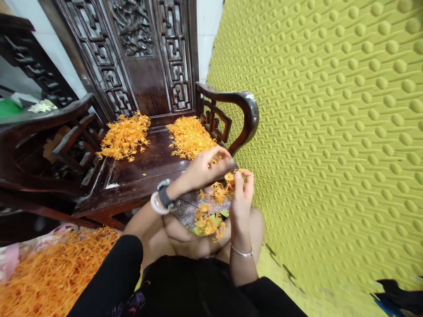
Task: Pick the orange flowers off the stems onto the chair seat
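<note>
My right hand [243,191], with a thin silver bangle at the wrist, pinches the upper end of an orange string of small spidery plastic flowers [220,193]. The string dangles in front of my crossed legs. Close beside it is my left hand [209,165], wearing a dark watch and a pale beaded bracelet. Its fingers are curled into a pinch near the top of the string; the tips are smeared, so what they hold is unclear. Just behind the left hand, a pile of orange flower pieces [190,136] lies on the seat of a dark carved wooden chair [152,154].
A second orange pile [127,134] sits at the seat's left. A large heap of orange strands [62,273] lies low at the left. The chair's curved armrest [249,116] stands before a bumpy yellow-green mat [330,145] on the right.
</note>
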Available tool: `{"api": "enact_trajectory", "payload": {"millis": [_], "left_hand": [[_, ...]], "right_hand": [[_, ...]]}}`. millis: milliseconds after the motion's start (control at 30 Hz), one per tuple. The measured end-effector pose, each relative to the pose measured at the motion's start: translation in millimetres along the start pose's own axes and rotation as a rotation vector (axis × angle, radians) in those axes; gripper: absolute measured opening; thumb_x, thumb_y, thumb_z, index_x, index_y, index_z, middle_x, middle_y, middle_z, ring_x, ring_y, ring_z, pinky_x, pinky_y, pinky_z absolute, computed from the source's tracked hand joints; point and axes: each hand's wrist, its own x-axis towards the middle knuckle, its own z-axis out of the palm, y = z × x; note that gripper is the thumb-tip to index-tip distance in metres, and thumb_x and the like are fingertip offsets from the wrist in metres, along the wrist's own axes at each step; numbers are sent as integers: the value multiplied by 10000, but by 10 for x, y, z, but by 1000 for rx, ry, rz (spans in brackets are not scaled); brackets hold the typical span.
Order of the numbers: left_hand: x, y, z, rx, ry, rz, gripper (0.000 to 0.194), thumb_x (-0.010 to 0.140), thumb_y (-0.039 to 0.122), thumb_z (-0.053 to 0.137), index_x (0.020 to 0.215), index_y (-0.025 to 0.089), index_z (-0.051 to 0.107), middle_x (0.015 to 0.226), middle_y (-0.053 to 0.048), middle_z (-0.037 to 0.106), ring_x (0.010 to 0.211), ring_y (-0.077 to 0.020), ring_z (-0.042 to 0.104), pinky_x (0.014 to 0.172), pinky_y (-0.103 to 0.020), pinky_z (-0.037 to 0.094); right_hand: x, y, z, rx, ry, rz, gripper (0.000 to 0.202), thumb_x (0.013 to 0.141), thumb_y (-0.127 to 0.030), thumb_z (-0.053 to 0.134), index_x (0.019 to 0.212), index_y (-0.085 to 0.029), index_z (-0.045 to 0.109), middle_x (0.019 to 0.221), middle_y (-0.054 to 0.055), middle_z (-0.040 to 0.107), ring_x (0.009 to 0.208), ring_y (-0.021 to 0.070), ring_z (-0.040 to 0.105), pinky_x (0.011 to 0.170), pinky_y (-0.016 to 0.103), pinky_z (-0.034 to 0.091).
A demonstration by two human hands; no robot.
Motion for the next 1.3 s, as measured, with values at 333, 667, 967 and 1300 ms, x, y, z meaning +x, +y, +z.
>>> {"api": "enact_trajectory", "payload": {"millis": [333, 667, 967, 1300], "left_hand": [[-416, -124, 334, -125, -1, -114, 465, 932, 493, 399, 590, 179, 433, 517, 44, 405, 491, -90, 361, 513, -230, 259], [-71, 13, 562, -415, 185, -148, 580, 861, 593, 467, 482, 191, 290, 467, 64, 237, 441, -72, 203, 451, -255, 143], [728, -778, -224, -43, 735, -408, 425, 945, 421, 419, 585, 196, 428, 557, 33, 439, 550, -118, 459, 601, -224, 360], [430, -840, -239, 132, 358, -377, 106, 862, 215, 550, 892, 187, 648, 1206, -92, 602, 1228, -235, 460, 1070, -389, 302]], "right_hand": [[-207, -119, -32, 146, -83, 88, 196, 794, -343, 662, 794, -191, 538, 557, -79, 446, 478, 66, 388, 475, 200, 316], [-319, -125, 59, 203, 91, -43, 219, 827, -359, 635, 786, -222, 468, 587, -75, 425, 482, 74, 359, 476, 203, 317], [-477, -195, -212, 323, 27, 11, 195, 806, -343, 673, 820, -231, 514, 681, -54, 479, 518, 81, 431, 560, 236, 443], [-172, -155, -222, 255, -35, 75, 227, 770, -354, 672, 847, -228, 498, 699, -47, 505, 603, 103, 477, 633, 252, 428]]}}
